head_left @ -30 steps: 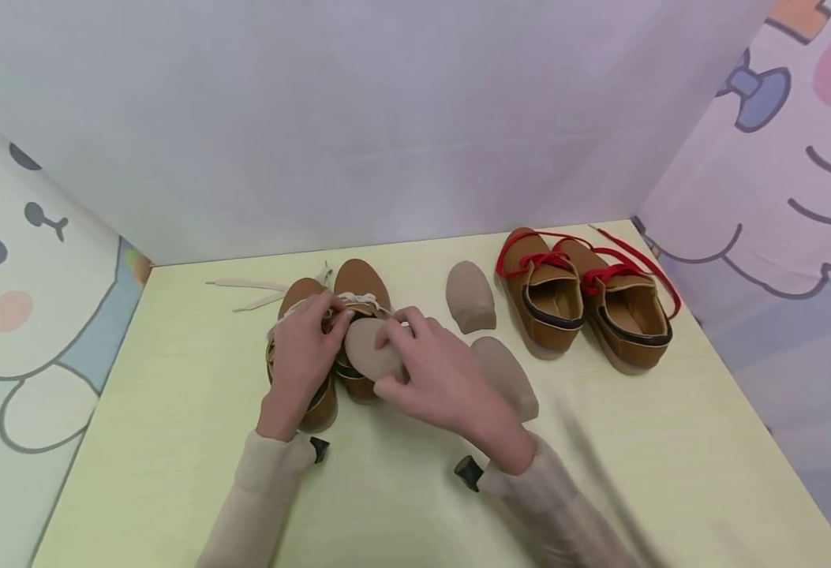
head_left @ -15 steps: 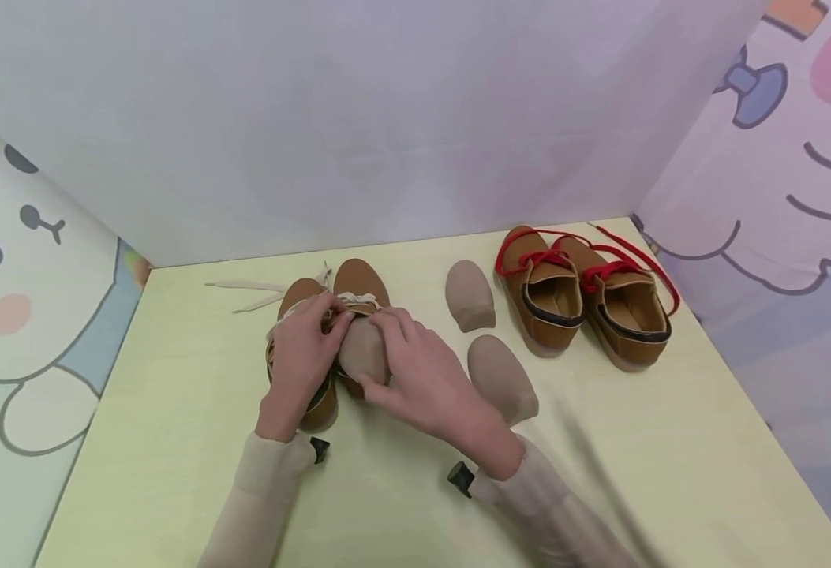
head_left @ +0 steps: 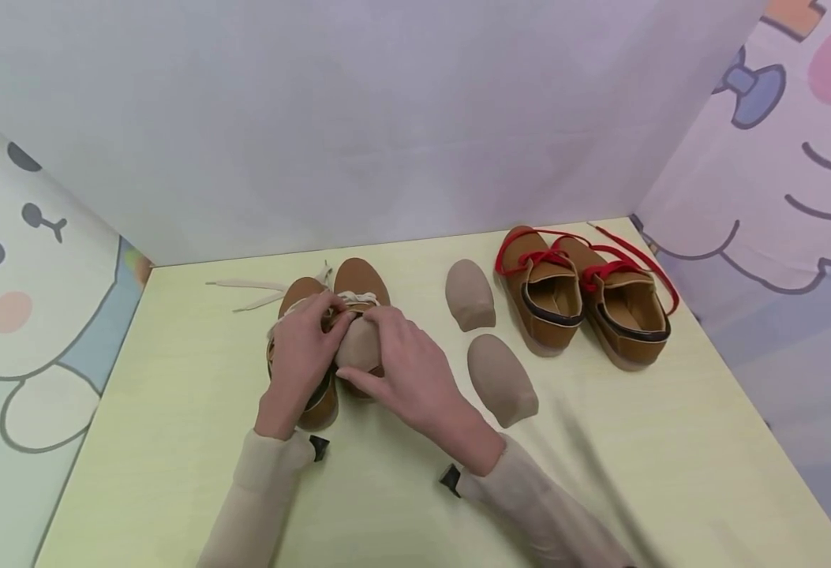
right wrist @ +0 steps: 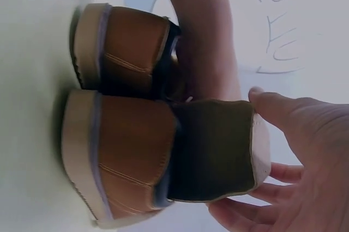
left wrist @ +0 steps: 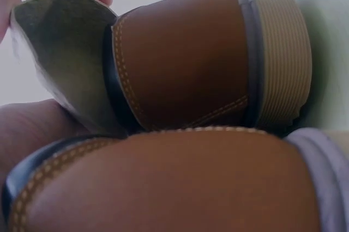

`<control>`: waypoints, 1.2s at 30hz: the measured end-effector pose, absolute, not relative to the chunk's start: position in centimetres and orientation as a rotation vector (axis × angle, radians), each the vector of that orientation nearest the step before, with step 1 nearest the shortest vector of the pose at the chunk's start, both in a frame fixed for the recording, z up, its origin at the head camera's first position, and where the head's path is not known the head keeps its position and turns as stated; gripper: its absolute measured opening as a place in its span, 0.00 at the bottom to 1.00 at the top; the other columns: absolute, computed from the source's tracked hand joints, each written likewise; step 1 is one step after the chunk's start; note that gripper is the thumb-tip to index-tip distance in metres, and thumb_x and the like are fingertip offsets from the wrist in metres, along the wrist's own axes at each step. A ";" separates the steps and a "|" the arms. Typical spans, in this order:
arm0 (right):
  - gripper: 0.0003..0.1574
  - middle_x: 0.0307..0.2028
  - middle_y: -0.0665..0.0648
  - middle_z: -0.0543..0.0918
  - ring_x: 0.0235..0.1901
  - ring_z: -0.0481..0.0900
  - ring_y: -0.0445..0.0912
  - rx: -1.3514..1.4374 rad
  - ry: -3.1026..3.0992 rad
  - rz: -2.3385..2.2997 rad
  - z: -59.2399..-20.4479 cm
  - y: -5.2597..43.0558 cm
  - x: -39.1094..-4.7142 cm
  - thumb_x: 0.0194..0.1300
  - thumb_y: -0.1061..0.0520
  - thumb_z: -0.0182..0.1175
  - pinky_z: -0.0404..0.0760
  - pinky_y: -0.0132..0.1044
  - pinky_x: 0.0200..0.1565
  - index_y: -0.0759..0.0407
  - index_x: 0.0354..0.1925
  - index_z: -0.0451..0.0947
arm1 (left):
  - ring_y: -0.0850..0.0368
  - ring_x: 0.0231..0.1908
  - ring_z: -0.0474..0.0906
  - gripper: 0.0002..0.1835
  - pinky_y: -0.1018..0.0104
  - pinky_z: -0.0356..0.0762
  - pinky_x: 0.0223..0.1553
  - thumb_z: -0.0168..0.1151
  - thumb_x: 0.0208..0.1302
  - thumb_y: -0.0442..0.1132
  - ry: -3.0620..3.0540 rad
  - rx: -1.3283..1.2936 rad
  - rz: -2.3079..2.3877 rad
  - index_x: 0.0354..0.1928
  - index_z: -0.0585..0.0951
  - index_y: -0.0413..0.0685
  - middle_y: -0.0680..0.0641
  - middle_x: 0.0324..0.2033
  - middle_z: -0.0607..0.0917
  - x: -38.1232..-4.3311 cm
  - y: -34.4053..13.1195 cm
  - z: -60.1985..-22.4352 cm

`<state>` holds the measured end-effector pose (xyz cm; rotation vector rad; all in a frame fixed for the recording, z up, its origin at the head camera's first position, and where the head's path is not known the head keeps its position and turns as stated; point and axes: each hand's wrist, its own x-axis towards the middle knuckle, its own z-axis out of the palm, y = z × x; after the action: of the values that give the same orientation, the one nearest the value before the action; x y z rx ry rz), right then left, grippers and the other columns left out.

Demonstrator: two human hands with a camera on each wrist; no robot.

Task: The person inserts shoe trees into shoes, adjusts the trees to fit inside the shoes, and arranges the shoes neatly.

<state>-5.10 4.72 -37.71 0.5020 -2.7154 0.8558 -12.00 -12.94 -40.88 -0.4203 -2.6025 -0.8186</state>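
Observation:
Two brown shoes with white laces stand side by side at the left of the table. My left hand (head_left: pixel 301 355) reaches over the left shoe (head_left: pixel 321 414) and pinches the tongue of the right shoe (head_left: pixel 360 280) at its opening. Between thumb and fingers, my right hand (head_left: pixel 418 375) grips a beige toe-shaped shoe insert (head_left: pixel 360 347). Its rounded front is inside that shoe's opening. In the right wrist view the insert's flat back part (right wrist: pixel 215 150) sticks up out of the heel collar, with the thumb at its end and fingers along the other side.
Two more beige inserts lie right of my hand, one farther back (head_left: pixel 469 296) and one nearer (head_left: pixel 502 379). Beyond them stand a brown shoe (head_left: pixel 553 323) and its mate (head_left: pixel 635 339), both with red laces. Loose white lace ends (head_left: pixel 252 285) lie at the far left.
My right hand has turned the insert upright and moved it left and into the right shoe's opening. The left hand has stayed at the tongue.

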 end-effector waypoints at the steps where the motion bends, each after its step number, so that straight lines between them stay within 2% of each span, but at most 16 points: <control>1: 0.49 0.57 0.56 0.81 0.46 0.85 0.49 0.505 -2.705 0.845 -37.9 4.6 -5.1 0.61 0.35 0.74 0.86 0.44 0.46 0.58 0.67 0.67 | 0.53 0.28 0.78 0.06 0.60 0.71 0.29 0.72 0.67 0.42 -2.603 -0.423 -0.818 0.40 0.84 0.51 0.47 0.29 0.85 -12.0 -12.9 -40.9; 11: 0.40 0.60 0.55 0.81 0.47 0.87 0.52 0.567 -2.527 0.682 -39.1 3.8 -5.6 0.62 0.36 0.74 0.86 0.43 0.46 0.54 0.63 0.75 | 0.50 0.30 0.81 0.05 0.54 0.76 0.30 0.73 0.66 0.36 -2.593 -0.459 -0.778 0.40 0.84 0.48 0.45 0.30 0.86 -12.2 -13.2 -40.6; 25: 0.41 0.61 0.55 0.81 0.49 0.86 0.55 0.478 -2.531 0.573 -40.8 2.4 -6.0 0.62 0.35 0.73 0.88 0.44 0.43 0.52 0.65 0.76 | 0.48 0.30 0.81 0.05 0.52 0.78 0.29 0.73 0.66 0.36 -2.616 -0.455 -0.774 0.40 0.85 0.48 0.45 0.31 0.86 -12.0 -13.4 -40.9; 32: 0.42 0.62 0.55 0.81 0.48 0.85 0.56 0.439 -2.530 0.533 -41.4 2.0 -6.1 0.60 0.33 0.73 0.88 0.43 0.42 0.51 0.64 0.76 | 0.46 0.36 0.85 0.05 0.49 0.82 0.34 0.71 0.67 0.36 -2.665 -0.463 -0.811 0.42 0.85 0.49 0.44 0.35 0.89 -12.0 -13.5 -40.6; 36: 0.43 0.63 0.55 0.80 0.50 0.85 0.56 0.441 -2.527 0.555 -41.6 2.0 -6.2 0.61 0.33 0.73 0.88 0.43 0.43 0.51 0.66 0.76 | 0.44 0.42 0.87 0.06 0.47 0.84 0.40 0.67 0.71 0.37 -2.749 -0.524 -0.856 0.47 0.85 0.49 0.44 0.42 0.90 -11.9 -14.1 -39.8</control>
<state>-6.23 2.04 -41.63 0.4408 -2.5271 0.5551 -11.87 -14.12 -39.75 -0.5237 -2.7488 -0.8556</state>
